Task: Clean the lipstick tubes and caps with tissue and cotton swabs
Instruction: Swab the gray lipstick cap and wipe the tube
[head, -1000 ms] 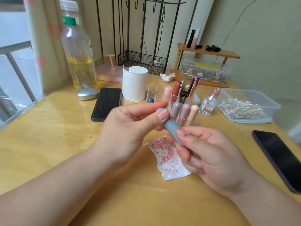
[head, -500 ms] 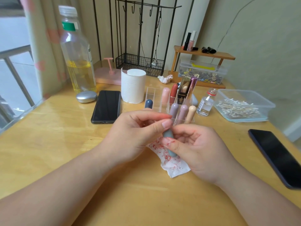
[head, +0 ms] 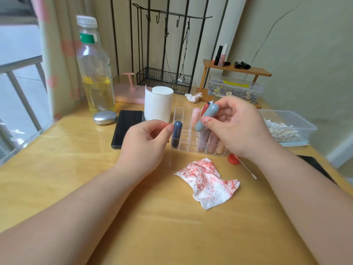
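Head view looked down on a wooden table (head: 57, 169). At the far left stood a plastic bottle (head: 95, 73) of yellow liquid with a silver pebble-shaped thing (head: 104, 117) in front of it. Next came a dark phone (head: 128, 129) lying flat and a roll of tissue (head: 158, 106) standing upright.

The left hand (head: 147, 142) hovered with its fingers loosely curled and nothing in them. Its thumb tip was just beside a dark blue lipstick tube (head: 176, 133) standing along the left edge of the clear organizer (head: 184, 119); whether they touched I couldn't tell.

Further right, the right hand (head: 235, 127) pinched a grey-blue lipstick tube (head: 207, 117) between thumb and fingers, tilted above the organizer, with red smears on the thumb. Nearer me a crumpled tissue (head: 208, 180), stained red, lay on the table. Right of it sat a red cap (head: 233, 159) and a cotton swab (head: 248, 170), and beyond them a clear box of swabs (head: 298, 121).
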A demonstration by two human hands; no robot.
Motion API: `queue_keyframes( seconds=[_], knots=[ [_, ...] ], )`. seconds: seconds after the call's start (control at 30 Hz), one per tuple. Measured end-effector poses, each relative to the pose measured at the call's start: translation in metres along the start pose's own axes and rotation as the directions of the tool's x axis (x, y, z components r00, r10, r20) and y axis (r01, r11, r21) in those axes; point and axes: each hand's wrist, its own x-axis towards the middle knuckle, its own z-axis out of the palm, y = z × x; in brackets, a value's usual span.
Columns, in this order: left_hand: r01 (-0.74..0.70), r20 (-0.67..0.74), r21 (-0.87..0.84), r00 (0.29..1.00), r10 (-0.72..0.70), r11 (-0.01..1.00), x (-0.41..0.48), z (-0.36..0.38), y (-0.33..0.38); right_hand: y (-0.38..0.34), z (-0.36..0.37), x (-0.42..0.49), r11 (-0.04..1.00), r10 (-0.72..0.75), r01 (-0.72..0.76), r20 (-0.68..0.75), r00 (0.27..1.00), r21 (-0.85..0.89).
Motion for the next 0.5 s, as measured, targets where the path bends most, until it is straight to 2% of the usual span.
queue_keyframes(
  seconds=[0.13, 0.37, 0.5],
  knots=[
    [-0.112, -0.029, 0.067, 0.993, 0.114, 0.992, 0.000, 0.000, -0.001, 0.003, 0.007, 0.017, 0.965, 0.011, -0.004, 0.026, 1.000, -0.262],
    [-0.102, -0.011, 0.103, 0.995, 0.104, 0.989, 0.002, 0.001, -0.008, 0.019, 0.022, 0.018, 0.909, 0.009, 0.022, 0.072, 0.997, -0.416],
    [-0.085, 0.007, 0.136, 0.996, 0.085, 0.987, 0.002, 0.001, -0.008, 0.026, 0.027, 0.018, 0.836, 0.016, 0.034, 0.087, 0.996, -0.547]
  ],
)
